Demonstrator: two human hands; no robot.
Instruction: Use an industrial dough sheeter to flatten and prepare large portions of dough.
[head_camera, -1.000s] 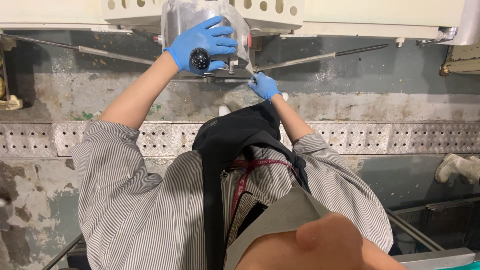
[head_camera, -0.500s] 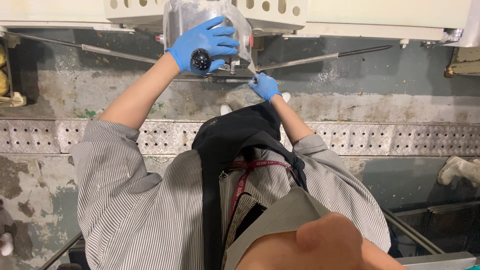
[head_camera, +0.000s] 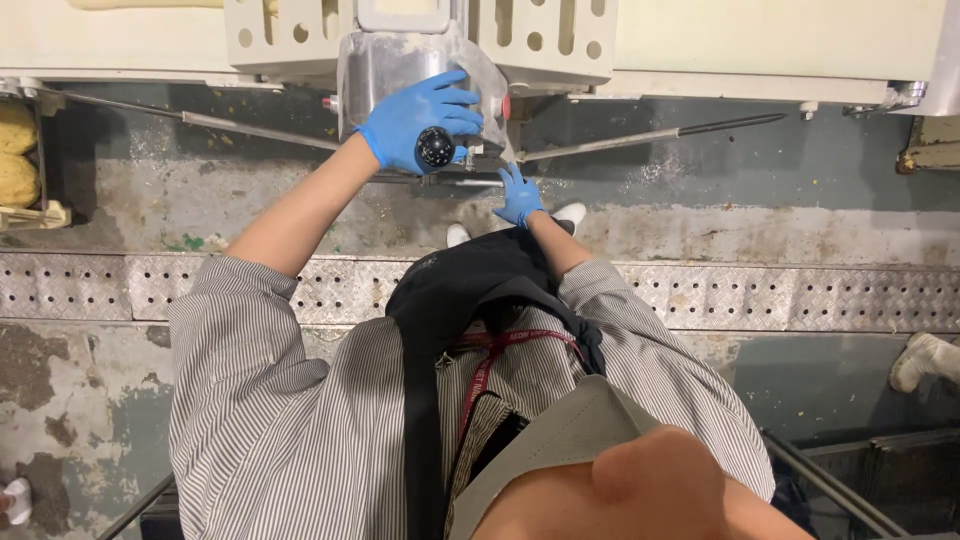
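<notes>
Unmoved since earlier: left hand (head_camera: 415, 122) grips black knob (head_camera: 435, 147), knob facing camera; right hand (head_camera: 520, 195) open under metal housing (head_camera: 385, 70).

My left hand (head_camera: 420, 125) sits against the metal housing (head_camera: 400, 70), which blocks any way on toward twelve o'clock. At nine o'clock a thin rod (head_camera: 240, 128) slants across; at three o'clock another rod (head_camera: 650, 133) runs out from the machine, with open room under both down to the floor (head_camera: 750, 185). My right hand (head_camera: 520, 195) has the machine's lower edge just above it. At six o'clock my own apron (head_camera: 480, 290) and chest close the space.
</notes>
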